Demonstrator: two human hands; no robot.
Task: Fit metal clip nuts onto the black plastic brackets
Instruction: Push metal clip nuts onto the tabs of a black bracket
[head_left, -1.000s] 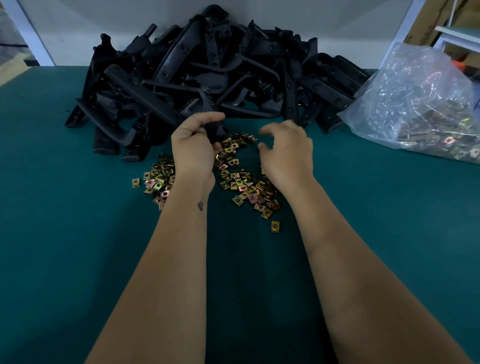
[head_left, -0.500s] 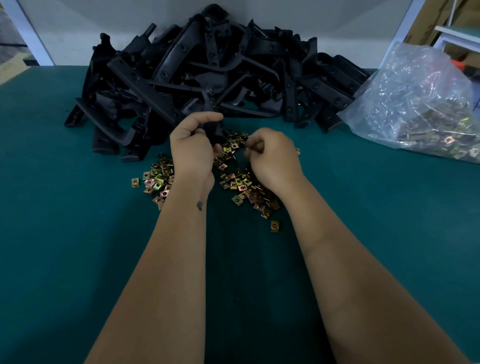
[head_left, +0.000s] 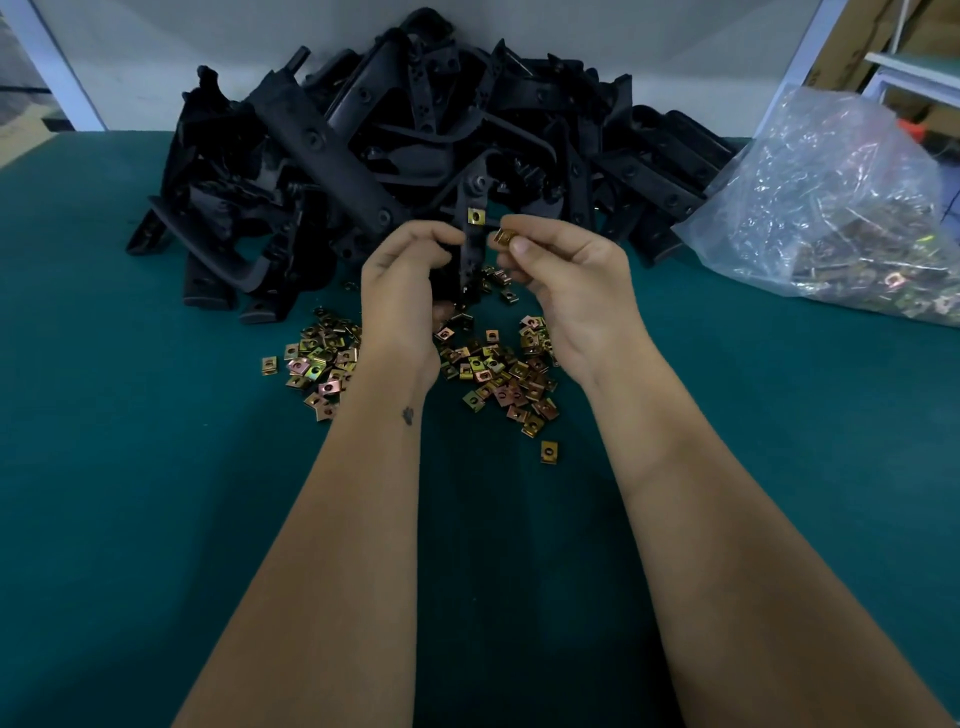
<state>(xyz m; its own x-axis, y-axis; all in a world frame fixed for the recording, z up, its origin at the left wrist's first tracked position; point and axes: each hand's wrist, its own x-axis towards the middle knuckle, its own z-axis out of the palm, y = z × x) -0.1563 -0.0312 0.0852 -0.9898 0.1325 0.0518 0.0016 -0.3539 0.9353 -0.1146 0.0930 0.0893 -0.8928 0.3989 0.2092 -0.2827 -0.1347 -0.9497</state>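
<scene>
In the head view, near the middle of the frame, the left hand (head_left: 402, 283) grips a black bracket (head_left: 472, 254) standing upright, with one clip nut (head_left: 475, 216) on its top. The right hand (head_left: 566, 280) pinches another clip nut (head_left: 503, 238) just beside it. Loose clip nuts (head_left: 498, 374) lie below on the green table (head_left: 130, 493).

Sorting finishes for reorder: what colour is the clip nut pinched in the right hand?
Brassy yellow-gold, seen in the head view: the clip nut between the right hand fingertips.
</scene>
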